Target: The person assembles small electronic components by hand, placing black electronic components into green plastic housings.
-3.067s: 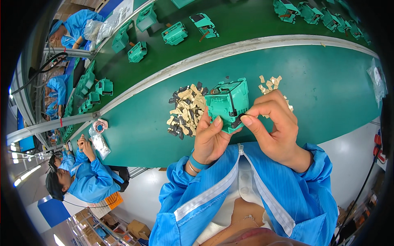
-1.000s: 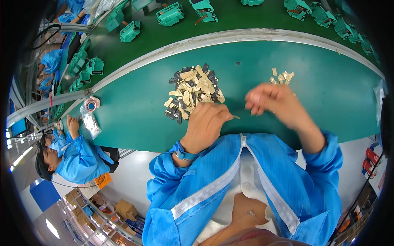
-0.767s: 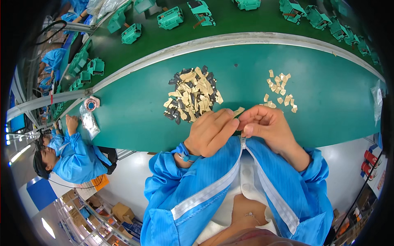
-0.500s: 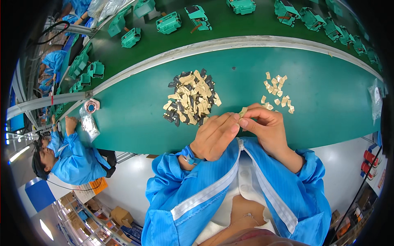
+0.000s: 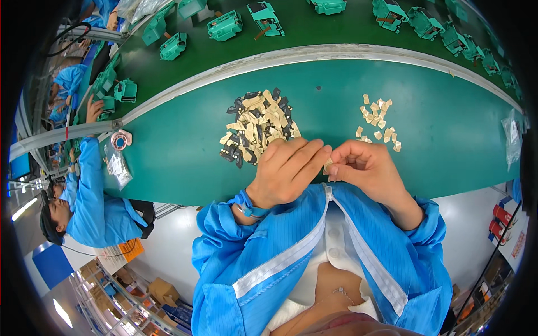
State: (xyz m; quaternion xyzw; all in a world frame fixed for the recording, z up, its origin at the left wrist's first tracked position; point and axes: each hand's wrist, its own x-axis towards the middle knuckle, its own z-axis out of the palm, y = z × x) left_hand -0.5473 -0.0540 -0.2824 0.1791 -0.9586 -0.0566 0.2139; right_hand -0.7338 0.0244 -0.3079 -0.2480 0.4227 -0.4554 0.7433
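Note:
My hands meet just above the near edge of the green tabletop (image 5: 185, 151). In my right hand (image 5: 370, 171), thumb and index finger pinch a small beige piece (image 5: 328, 163). My left hand (image 5: 286, 171) is closed beside it, its fingers bent together and their tips close to the right fingertips. Its thumb is hidden, so whatever it grips cannot be made out. Just beyond the left hand lies a pile of small beige and black pieces (image 5: 260, 120). Loose beige pieces (image 5: 376, 112) are scattered beyond my right hand.
A pale rail (image 5: 269, 57) divides the table from a dark green surface carrying several green plastic housings (image 5: 225, 26). A tape roll (image 5: 119, 140) and a clear bag (image 5: 117, 168) lie at left, another bag (image 5: 511, 140) at far right. A co-worker in blue (image 5: 92, 207) sits at left.
The left fingers have shifted up and over the beige piece, which now shows mainly at the right fingertips. At left, the co-worker's arm has reached out toward the green housings.

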